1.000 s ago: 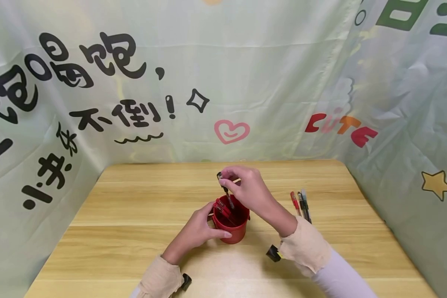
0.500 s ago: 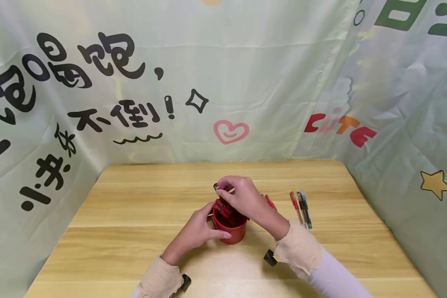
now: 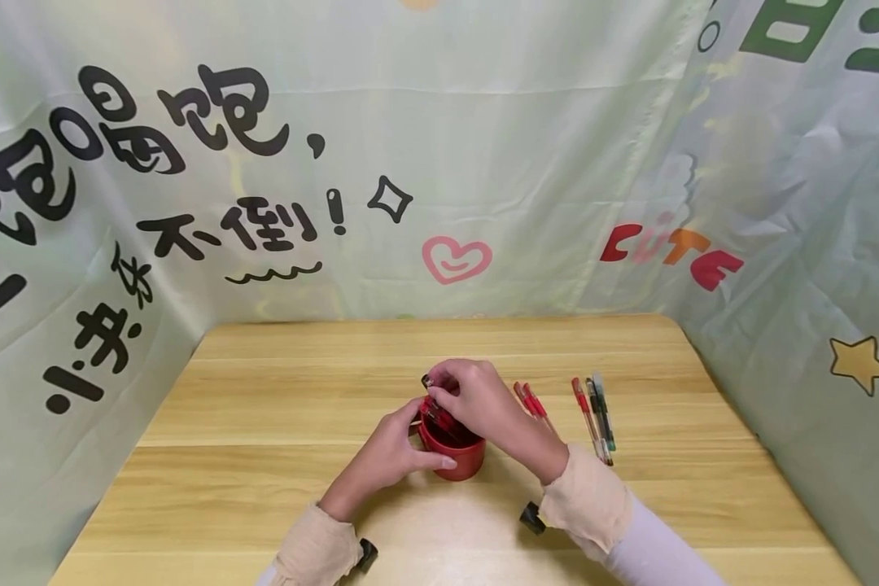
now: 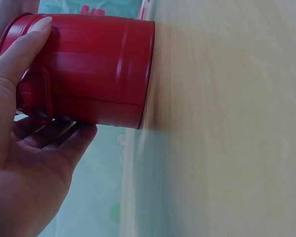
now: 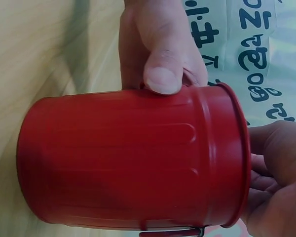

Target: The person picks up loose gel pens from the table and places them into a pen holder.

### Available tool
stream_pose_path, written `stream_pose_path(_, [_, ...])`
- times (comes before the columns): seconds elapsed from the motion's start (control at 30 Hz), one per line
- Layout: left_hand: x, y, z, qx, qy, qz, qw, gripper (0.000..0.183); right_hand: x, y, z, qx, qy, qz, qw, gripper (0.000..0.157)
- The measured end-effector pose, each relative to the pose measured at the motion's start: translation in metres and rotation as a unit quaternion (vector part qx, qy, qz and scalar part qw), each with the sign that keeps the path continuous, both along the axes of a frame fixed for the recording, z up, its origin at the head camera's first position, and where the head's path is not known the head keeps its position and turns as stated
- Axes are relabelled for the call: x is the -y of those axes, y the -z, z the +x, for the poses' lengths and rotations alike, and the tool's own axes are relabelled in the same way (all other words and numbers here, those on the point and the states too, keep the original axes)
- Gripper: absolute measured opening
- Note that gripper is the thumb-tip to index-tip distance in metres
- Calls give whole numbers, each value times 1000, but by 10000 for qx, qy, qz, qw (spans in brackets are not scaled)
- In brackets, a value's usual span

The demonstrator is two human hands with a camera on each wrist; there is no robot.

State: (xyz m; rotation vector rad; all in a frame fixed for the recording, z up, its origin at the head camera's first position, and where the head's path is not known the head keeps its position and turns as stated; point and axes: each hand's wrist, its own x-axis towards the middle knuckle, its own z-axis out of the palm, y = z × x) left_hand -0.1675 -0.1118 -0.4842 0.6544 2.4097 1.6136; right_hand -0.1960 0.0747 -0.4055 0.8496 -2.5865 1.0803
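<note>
A small red metal bucket (image 3: 463, 464) stands upright on the table. My left hand (image 3: 390, 443) grips its side, thumb at the front and fingers behind, near a wire handle in the left wrist view. Over the bucket's mouth, my right hand (image 3: 479, 399) pinches a pen by its black-capped end (image 3: 426, 380); the lower part is hidden behind the hand and rim. Red-capped pens (image 3: 439, 415) lean inside the bucket against its left rim. In the right wrist view, the bucket's ribbed wall (image 5: 118, 158) fills the middle, and my right fingers (image 5: 281, 170) are at its rim.
Two red-capped pens (image 3: 531, 400) lie on the wooden table (image 3: 278, 407) just right of my right hand. Farther right is another group: a red-capped pen (image 3: 583, 403) beside darker pens (image 3: 601, 407). Printed cloth (image 3: 542, 163) walls the back and sides.
My right hand has come down toward the bucket, lowering the black-capped pen deeper into it. This uncovers the two red-capped pens beside it. My left hand stays on the bucket.
</note>
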Motion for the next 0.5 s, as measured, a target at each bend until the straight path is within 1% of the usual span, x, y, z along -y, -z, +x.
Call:
stream_pose_path(0.2, [-1,0,1,2,-12,16,10000,90,0,4,2,-109,28,126,9999,9])
stream_pose_path(0.5, [-1,-1,2,87,-94,-20,9999,88,0,4,4,-140,91,374,9992,9])
